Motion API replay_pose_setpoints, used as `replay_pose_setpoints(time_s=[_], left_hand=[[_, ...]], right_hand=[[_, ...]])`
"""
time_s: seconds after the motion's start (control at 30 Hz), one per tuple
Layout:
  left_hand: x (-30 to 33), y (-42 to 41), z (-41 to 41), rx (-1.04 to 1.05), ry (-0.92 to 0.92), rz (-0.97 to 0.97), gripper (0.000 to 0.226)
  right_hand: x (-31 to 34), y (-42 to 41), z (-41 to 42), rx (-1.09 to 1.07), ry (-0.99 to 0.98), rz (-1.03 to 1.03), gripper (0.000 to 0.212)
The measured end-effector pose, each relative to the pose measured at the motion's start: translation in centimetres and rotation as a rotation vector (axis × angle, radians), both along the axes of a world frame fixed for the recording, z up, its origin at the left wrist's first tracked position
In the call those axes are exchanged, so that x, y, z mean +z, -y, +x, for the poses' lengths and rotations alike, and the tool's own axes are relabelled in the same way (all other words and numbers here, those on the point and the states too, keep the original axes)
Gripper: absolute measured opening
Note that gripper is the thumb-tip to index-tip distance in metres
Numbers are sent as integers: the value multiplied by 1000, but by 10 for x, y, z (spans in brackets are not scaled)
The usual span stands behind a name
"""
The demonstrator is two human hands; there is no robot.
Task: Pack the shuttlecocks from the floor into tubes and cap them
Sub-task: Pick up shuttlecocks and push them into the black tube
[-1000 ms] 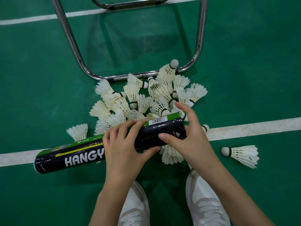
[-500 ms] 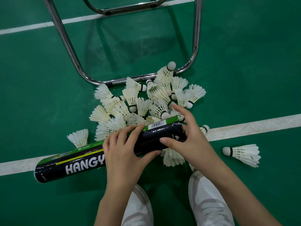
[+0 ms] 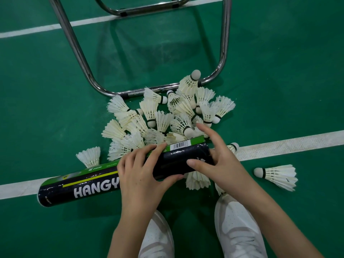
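The tube (image 3: pixel 104 180) is held low over the floor (image 3: pixel 279 71), long axis running left-down to right-up. It is gripped mid-body by the left hand (image 3: pixel 141 175), fingers curled over the top, thumb below. The near end is cupped by the right hand (image 3: pixel 219 161): thumb on the wall, palm at the end, index raised straight; whether a cap is there cannot be told. The shuttlecock pile (image 3: pixel 167 118) lies just beyond both hands, nearer the right; roughly twenty, not exactly countable. Three strays are seen: one right (image 3: pixel 277 175), one left (image 3: pixel 89 155), one under the right hand. One tube is counted.
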State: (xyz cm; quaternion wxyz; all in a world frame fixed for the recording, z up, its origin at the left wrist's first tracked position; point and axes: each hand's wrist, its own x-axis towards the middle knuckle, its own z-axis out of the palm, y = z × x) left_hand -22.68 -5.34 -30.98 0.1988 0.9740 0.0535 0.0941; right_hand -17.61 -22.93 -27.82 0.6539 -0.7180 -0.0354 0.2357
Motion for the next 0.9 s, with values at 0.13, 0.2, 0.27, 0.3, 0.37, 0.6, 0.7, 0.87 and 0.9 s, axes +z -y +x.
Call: replay_pose_setpoints(time_s=[0.13, 0.2, 0.27, 0.3, 0.37, 0.6, 0.7, 0.87, 0.9], left_hand=[[0, -4, 1, 39, -22, 7, 74], [-1, -6, 0, 47, -28, 16, 74], [-2, -7, 0, 51, -31, 19, 73], [-3, -8, 0, 53, -31, 20, 73], [-3, -8, -1, 55, -30, 20, 74], [-1, -8, -2, 52, -28, 14, 76], [-2, -7, -2, 47, -23, 8, 76], [-3, -8, -3, 45, -23, 16, 75], [-3, -8, -3, 45, -24, 16, 75]], right_hand=[[-3, 14, -2, -72, 30, -57, 66], [-10, 25, -4, -128, 43, -83, 64], [-18, 34, -7, -172, 34, -105, 61], [-23, 37, -9, -182, 25, -117, 59], [-34, 43, -13, -192, -10, -135, 57], [-59, 45, -20, -175, -144, -190, 63], [-63, 48, -16, -202, -157, -193, 67], [-61, 54, -11, -223, -139, -195, 73], [-62, 56, -10, -223, -132, -197, 74]])
